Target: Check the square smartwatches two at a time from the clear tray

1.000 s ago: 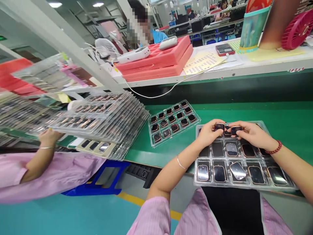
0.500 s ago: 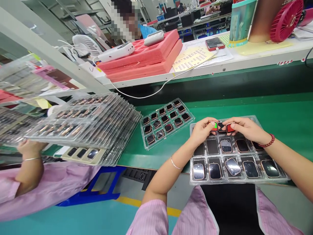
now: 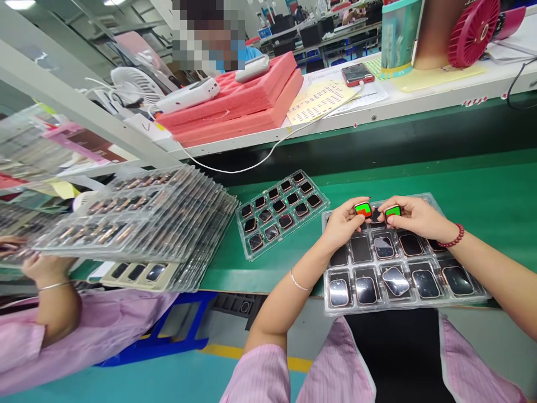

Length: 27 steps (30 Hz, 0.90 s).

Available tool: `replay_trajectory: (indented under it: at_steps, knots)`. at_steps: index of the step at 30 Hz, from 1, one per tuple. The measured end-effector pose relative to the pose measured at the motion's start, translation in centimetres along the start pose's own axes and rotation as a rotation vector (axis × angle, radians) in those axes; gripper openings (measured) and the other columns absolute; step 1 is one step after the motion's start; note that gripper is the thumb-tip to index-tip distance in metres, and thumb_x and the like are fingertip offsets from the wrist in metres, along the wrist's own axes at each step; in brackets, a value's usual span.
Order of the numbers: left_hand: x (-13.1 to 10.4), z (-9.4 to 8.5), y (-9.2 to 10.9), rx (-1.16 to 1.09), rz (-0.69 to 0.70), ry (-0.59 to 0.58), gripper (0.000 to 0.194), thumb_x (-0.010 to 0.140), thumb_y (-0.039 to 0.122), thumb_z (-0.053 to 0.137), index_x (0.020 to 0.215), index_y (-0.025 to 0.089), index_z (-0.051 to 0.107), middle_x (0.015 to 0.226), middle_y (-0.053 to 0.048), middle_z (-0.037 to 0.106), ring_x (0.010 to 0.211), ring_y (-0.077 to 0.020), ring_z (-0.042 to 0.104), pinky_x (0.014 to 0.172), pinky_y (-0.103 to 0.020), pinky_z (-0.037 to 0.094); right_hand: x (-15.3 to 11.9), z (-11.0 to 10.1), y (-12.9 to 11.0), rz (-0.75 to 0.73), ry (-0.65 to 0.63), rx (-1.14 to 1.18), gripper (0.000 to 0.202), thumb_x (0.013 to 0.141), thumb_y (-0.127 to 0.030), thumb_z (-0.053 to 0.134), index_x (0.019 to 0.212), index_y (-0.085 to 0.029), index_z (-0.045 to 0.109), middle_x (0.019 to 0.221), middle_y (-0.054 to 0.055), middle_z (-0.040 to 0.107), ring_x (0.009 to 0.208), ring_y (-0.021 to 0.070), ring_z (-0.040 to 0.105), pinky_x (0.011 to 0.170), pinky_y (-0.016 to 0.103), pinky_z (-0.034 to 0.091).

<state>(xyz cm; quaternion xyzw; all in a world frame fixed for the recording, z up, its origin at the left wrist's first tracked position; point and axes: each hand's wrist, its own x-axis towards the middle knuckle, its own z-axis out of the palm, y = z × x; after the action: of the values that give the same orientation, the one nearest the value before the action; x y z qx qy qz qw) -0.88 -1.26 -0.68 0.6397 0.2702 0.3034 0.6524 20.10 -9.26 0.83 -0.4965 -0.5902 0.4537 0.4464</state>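
Note:
My left hand grips a smartwatch whose lit screen shows green over red. Close to its right, my right hand holds another smartwatch, also lit green with some red. Both hands are above the far rows of a clear plastic tray. Dark-screened watch faces fill many of its compartments, and one in the front row lies tilted. Part of the back row is hidden by my hands. A second clear tray of dark watches lies to the left on the green bench.
Tall stacked clear trays stand at the left, by a co-worker's hand. A beige tray sits at their base. The shelf beyond carries red foam, a phone and a pink fan. A white cable droops below it.
The screen in my right hand has turned from red to mostly green. The left watch now faces the camera more, showing green and red. The view has shifted slightly.

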Motion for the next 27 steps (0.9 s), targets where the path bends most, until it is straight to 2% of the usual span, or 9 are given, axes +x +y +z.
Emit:
replay_trajectory:
  at_steps: [3, 8, 12, 14, 17, 22, 27]
  knots:
    - [0.10, -0.04, -0.23, -0.003, -0.004, -0.008, 0.054, 0.078, 0.022, 0.069, 0.131, 0.017, 0.060, 0.107, -0.009, 0.072, 0.084, -0.0166, 0.070, 0.057, -0.020, 0.049, 0.06, 0.09, 0.20, -0.020, -0.006, -0.007, 0.030, 0.079, -0.030, 0.074, 0.107, -0.020, 0.072, 0.107, 0.009, 0.075, 0.082, 0.0218, 0.073, 0.075, 0.039, 0.062]
    - [0.10, -0.16, -0.55, 0.005, -0.003, -0.019, 0.055, 0.077, 0.021, 0.070, 0.131, 0.018, 0.059, 0.111, -0.009, 0.072, 0.086, -0.0173, 0.071, 0.059, -0.020, 0.047, 0.08, 0.16, 0.20, 0.000, -0.011, 0.015, 0.035, 0.077, -0.024, 0.071, 0.112, -0.020, 0.068, 0.107, 0.009, 0.074, 0.081, 0.0212, 0.073, 0.079, 0.041, 0.063]
    - [0.14, -0.17, -0.72, 0.008, 0.053, 0.006, 0.049, 0.075, 0.020, 0.073, 0.123, 0.018, 0.062, 0.109, -0.008, 0.073, 0.092, -0.0172, 0.069, 0.079, -0.027, 0.054, 0.11, 0.17, 0.16, 0.000, -0.021, 0.010, 0.034, 0.076, -0.024, 0.070, 0.110, -0.021, 0.068, 0.111, 0.009, 0.073, 0.085, 0.0222, 0.074, 0.080, 0.041, 0.063]
    - [0.18, -0.12, -0.69, 0.000, 0.067, 0.007, 0.046, 0.075, 0.020, 0.074, 0.120, 0.018, 0.063, 0.106, -0.008, 0.073, 0.095, -0.0178, 0.069, 0.084, -0.029, 0.054, 0.14, 0.17, 0.18, -0.003, -0.023, 0.010, 0.032, 0.077, -0.025, 0.070, 0.109, -0.021, 0.069, 0.114, 0.010, 0.073, 0.084, 0.0218, 0.074, 0.080, 0.041, 0.064]
    - [0.14, -0.04, -0.47, 0.000, 0.066, 0.005, 0.044, 0.076, 0.024, 0.076, 0.118, 0.017, 0.063, 0.104, -0.008, 0.073, 0.094, -0.0185, 0.069, 0.083, -0.030, 0.054, 0.13, 0.16, 0.09, -0.017, -0.017, -0.014, 0.029, 0.077, -0.027, 0.070, 0.105, -0.020, 0.071, 0.112, 0.009, 0.074, 0.085, 0.0223, 0.074, 0.080, 0.041, 0.063]
    - [-0.05, 0.02, -0.08, 0.012, 0.044, 0.013, 0.039, 0.081, 0.034, 0.074, 0.115, 0.017, 0.063, 0.098, -0.007, 0.073, 0.088, -0.0181, 0.069, 0.080, -0.031, 0.055, 0.03, 0.09, -0.27, 0.008, -0.035, -0.042, 0.024, 0.080, -0.030, 0.067, 0.102, -0.019, 0.071, 0.095, 0.009, 0.077, 0.085, 0.0243, 0.074, 0.073, 0.039, 0.062]
    - [0.01, -0.10, -0.35, 0.040, 0.061, 0.022, 0.047, 0.076, 0.030, 0.079, 0.118, 0.018, 0.061, 0.104, -0.007, 0.073, 0.097, -0.0192, 0.068, 0.085, -0.030, 0.053, 0.10, -0.02, -0.01, -0.075, -0.041, -0.076, 0.034, 0.078, -0.023, 0.066, 0.112, -0.021, 0.071, 0.112, 0.009, 0.076, 0.098, 0.0256, 0.073, 0.085, 0.041, 0.061]
